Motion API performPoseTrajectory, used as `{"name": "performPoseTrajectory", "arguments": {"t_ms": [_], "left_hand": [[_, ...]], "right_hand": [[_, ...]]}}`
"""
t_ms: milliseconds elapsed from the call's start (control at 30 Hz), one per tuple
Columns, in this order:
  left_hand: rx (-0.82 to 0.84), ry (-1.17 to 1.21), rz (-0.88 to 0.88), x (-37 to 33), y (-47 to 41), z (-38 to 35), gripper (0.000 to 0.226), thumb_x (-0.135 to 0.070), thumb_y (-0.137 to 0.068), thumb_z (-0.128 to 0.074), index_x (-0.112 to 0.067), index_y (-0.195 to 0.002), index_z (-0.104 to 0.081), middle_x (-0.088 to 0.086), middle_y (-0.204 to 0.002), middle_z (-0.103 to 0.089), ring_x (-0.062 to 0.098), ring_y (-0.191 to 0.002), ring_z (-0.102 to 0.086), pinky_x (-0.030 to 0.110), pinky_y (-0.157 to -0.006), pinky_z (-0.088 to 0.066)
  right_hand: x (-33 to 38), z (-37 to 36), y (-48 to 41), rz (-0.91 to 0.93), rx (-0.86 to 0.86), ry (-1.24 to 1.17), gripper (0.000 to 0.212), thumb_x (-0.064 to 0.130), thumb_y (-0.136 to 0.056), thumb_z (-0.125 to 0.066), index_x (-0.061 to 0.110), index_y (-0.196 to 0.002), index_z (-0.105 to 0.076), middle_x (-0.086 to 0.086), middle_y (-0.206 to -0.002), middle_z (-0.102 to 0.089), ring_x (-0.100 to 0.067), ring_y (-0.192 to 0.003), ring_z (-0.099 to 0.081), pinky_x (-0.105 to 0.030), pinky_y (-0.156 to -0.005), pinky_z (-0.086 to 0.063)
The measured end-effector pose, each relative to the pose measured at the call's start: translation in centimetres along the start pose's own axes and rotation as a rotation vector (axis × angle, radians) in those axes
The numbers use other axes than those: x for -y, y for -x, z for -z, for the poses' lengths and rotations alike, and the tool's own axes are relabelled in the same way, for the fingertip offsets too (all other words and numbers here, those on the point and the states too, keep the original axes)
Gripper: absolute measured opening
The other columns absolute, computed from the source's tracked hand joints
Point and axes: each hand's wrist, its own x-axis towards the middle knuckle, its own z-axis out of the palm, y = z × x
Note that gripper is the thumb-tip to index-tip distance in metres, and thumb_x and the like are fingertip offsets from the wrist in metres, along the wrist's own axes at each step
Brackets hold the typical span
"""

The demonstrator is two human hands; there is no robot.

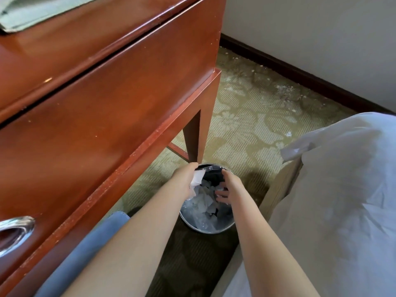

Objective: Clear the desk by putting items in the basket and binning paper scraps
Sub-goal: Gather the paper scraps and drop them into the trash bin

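Both hands out over the bin (206, 229), which stands on the carpet (246, 125) by the foot of the bench (107, 99) leg, between bench on the left and bed (334, 189) on the right

Left hand (185, 179): grip closed round a wad of white paper scraps (198, 177), held just above the bin's far-left rim

Right hand (228, 188): over the right side of the rim, fingers loose and spread, grip wide, nothing in it that shows

Bin part full already, with crumpled white paper on a clear liner (201, 222)

Handling, as judged: scraps are light, soft, crush freely, nothing to break. Best taken bunched in the whole fist, as here, not by one edge, since small bits would slip out. Loose pieces likely to flutter or cling to the palm, so let go low, inside the rim, and shake the fingers clear. Bin looks like thin metal and probably light, so a knock on the rim could tip it
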Motion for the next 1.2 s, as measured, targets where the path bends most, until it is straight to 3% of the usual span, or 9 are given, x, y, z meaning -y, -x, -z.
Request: {"name": "performPoseTrajectory", "arguments": {"t_ms": [100,167,267,367,467,567,733,933,1200], "left_hand": [[0.035,-0.007,0.021,0.4,-0.3,-0.4,0.043,-0.039,-0.09,-0.052,-0.008,-0.119,-0.051,0.005,-0.112,-0.058,0.025,-0.095,-0.057,0.034,-0.088,-0.042],[0.047,-0.013,0.049,0.3,-0.1,-0.5,0.042,-0.04,-0.09,-0.051,-0.006,-0.116,-0.051,0.009,-0.106,-0.059,0.027,-0.1,-0.056,0.035,-0.093,-0.044],[0.059,-0.015,0.077,0.0,0.2,-0.7,0.058,-0.045,-0.089,-0.05,-0.008,-0.133,-0.041,0.013,-0.13,-0.048,0.032,-0.115,-0.05,0.047,-0.1,-0.044],[0.066,-0.012,0.032,-0.2,0.6,-0.8,0.038,-0.039,-0.095,-0.045,-0.013,-0.123,-0.042,0.008,-0.106,-0.054,0.025,-0.094,-0.053,0.04,-0.086,-0.046],[0.064,-0.052,0.017,-0.3,1.1,-0.8,0.042,-0.035,-0.097,-0.043,-0.015,-0.134,-0.039,0.01,-0.121,-0.052,0.028,-0.11,-0.048,0.042,-0.092,-0.039],[0.057,-0.085,0.014,-0.3,1.5,-0.7,0.045,-0.032,-0.096,-0.044,-0.01,-0.135,-0.04,0.011,-0.106,-0.054,0.028,-0.103,-0.048,0.041,-0.088,-0.038],[0.043,-0.167,-0.014,-0.2,2.6,-0.5,0.054,-0.035,-0.094,-0.047,-0.014,-0.142,-0.035,0.01,-0.145,-0.039,0.029,-0.132,-0.037,0.051,-0.106,-0.031],[0.051,-0.113,-0.116,0.4,5.5,0.0,0.038,-0.026,-0.094,-0.047,-0.009,-0.127,-0.052,0.008,-0.132,-0.05,0.024,-0.123,-0.047,0.042,-0.1,-0.038],[0.009,-0.251,-0.402,0.5,13.1,1.5,0.031,-0.023,-0.092,-0.049,-0.012,-0.121,-0.053,0.005,-0.109,-0.057,0.022,-0.106,-0.054,0.036,-0.086,-0.044]], "right_hand": [[0.5,0.5,-0.6,0.056,-0.006,0.016,0.049,0.036,-0.095,-0.048,0.013,-0.139,-0.044,-0.01,-0.128,-0.057,-0.029,-0.099,-0.061,-0.042,-0.075,-0.051],[0.5,0.6,-0.8,0.072,-0.006,0.004,0.047,0.033,-0.095,-0.048,0.011,-0.136,-0.047,-0.01,-0.125,-0.06,-0.028,-0.096,-0.062,-0.041,-0.075,-0.05],[0.6,0.7,-0.7,0.082,-0.001,-0.006,0.043,0.029,-0.097,-0.047,0.009,-0.135,-0.048,-0.01,-0.125,-0.06,-0.028,-0.103,-0.06,-0.04,-0.081,-0.048],[0.9,0.8,-0.5,0.086,0.0,-0.015,0.04,0.025,-0.098,-0.048,0.006,-0.133,-0.049,-0.011,-0.128,-0.059,-0.029,-0.115,-0.056,-0.04,-0.084,-0.044],[1.2,0.8,-0.1,0.082,-0.007,-0.009,0.036,0.021,-0.097,-0.048,0.005,-0.13,-0.052,-0.011,-0.124,-0.062,-0.028,-0.112,-0.059,-0.038,-0.08,-0.044],[1.2,0.7,0.1,0.1,-0.001,0.012,0.034,0.018,-0.096,-0.048,0.003,-0.125,-0.055,-0.011,-0.118,-0.066,-0.027,-0.11,-0.06,-0.037,-0.081,-0.045],[1.0,1.0,0.9,0.168,-0.023,0.08,0.035,0.019,-0.093,-0.05,0.005,-0.125,-0.055,-0.007,-0.111,-0.067,-0.024,-0.093,-0.062,-0.035,-0.073,-0.047],[1.3,0.9,3.6,0.238,-0.022,0.082,0.032,0.019,-0.089,-0.048,0.008,-0.118,-0.058,-0.004,-0.085,-0.069,-0.02,-0.071,-0.065,-0.032,-0.069,-0.049],[2.7,1.3,11.5,0.481,-0.025,0.174,0.021,0.024,-0.089,-0.048,0.013,-0.103,-0.059,-0.002,-0.08,-0.067,-0.02,-0.068,-0.064,-0.028,-0.062,-0.041]]}}
